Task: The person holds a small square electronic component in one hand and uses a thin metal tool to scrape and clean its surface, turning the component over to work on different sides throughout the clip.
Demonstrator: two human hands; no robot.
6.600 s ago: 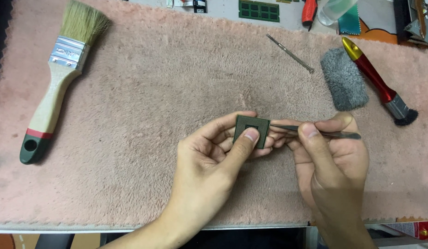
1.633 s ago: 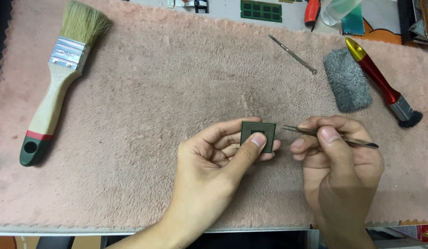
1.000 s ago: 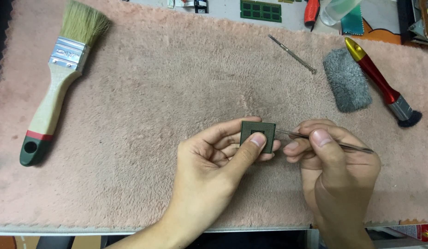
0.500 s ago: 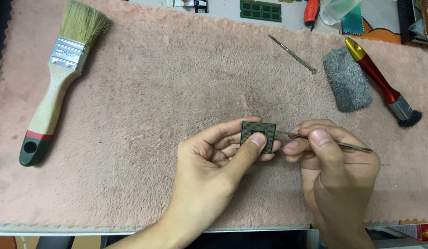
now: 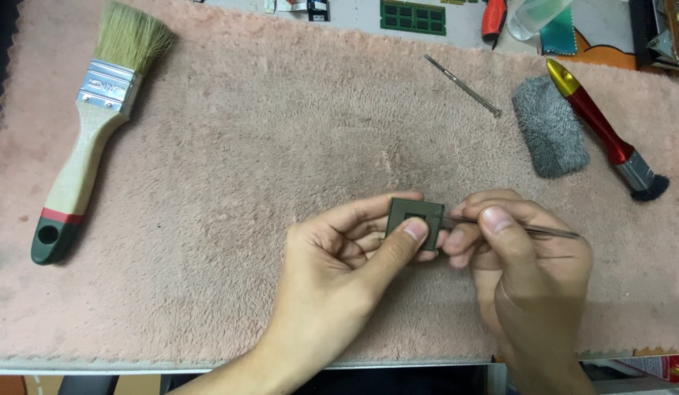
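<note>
Two hands work near the middle of the pink mat on the counter. Left hand pinches a small square chip between thumb and fingers, held just above the mat. Right hand is closed around thin tweezers, their tip touching the chip's right edge. To do this well, I judge the chip should be kept level and gripped by its edges, the tip worked lightly. Far left lies a paintbrush; far right, a grey pad and red brush.
</note>
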